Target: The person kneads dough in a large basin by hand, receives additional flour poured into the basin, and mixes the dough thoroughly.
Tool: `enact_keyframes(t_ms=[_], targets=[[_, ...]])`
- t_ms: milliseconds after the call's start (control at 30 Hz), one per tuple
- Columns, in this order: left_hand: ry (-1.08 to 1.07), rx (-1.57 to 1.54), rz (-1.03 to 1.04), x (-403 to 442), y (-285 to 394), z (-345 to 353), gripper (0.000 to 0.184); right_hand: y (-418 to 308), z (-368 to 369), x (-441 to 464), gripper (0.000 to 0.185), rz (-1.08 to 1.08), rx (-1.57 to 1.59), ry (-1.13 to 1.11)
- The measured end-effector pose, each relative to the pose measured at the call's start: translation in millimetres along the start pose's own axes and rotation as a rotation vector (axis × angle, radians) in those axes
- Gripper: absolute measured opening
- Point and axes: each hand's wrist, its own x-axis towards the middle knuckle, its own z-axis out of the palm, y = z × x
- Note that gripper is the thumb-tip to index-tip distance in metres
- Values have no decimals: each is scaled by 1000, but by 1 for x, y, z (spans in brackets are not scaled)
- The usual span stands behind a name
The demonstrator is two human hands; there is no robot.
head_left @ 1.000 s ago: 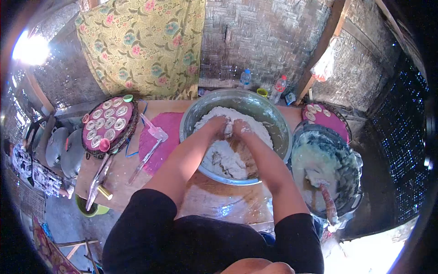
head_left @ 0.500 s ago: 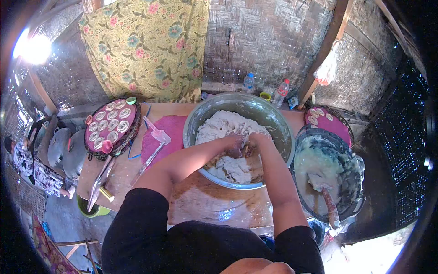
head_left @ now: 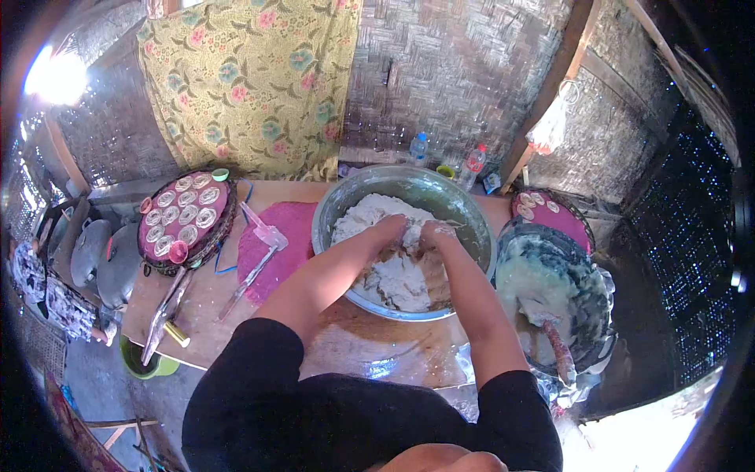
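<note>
A wide metal basin point(head_left: 481, 236) stands on the wooden table and holds a mass of white dough or flour point(head_left: 397, 283). Both of my hands are inside it, side by side near its middle. My left hand point(head_left: 391, 230) is sunk in the white mass, its fingers mostly hidden. Close to its right, my right hand point(head_left: 435, 234) is pressed in too, smeared with white, its fingertips out of sight. Some white dough shows between the two hands.
Round pink-topped trays with coiled pieces point(head_left: 187, 212) sit left and right. A dark tub of pale batter point(head_left: 535, 275) with a stick is at the right. A pink cloth point(head_left: 275, 236), bottles point(head_left: 474, 164) and a person's patterned clothing point(head_left: 67, 307) are visible.
My hands have moved apart and together slightly within the basin, and the white mass has changed shape around them. The camera view has shifted a little.
</note>
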Motion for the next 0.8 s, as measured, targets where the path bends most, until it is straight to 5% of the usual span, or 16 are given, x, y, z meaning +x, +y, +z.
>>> enact_keyframes(t_ms=[33,67,133,267,467,533,600,667,800], targets=[[17,347,99,0,-2,-1,40,-2,-1,0,48,-31,9,-54],[18,348,103,-2,-4,0,40,-3,-2,1,46,-63,18,-107],[-407,457,-19,-10,-9,4,44,-6,-2,-3,44,-231,14,-197],[-497,348,-36,-54,13,-28,41,-17,10,-9,37,-677,154,-264],[-709,547,-149,-47,-10,-27,47,-50,31,-9,31,-374,52,-170],[-444,376,-123,-46,-4,-43,55,-55,1,-18,34,-386,155,-248],[-338,372,-88,-39,-29,-25,61,-65,-5,-20,33,-172,13,-51],[-126,416,-27,-40,-2,-49,66,-63,2,-8,31,-181,-14,-45],[-183,407,-85,-37,14,-60,58,-51,8,2,34,-160,42,103]])
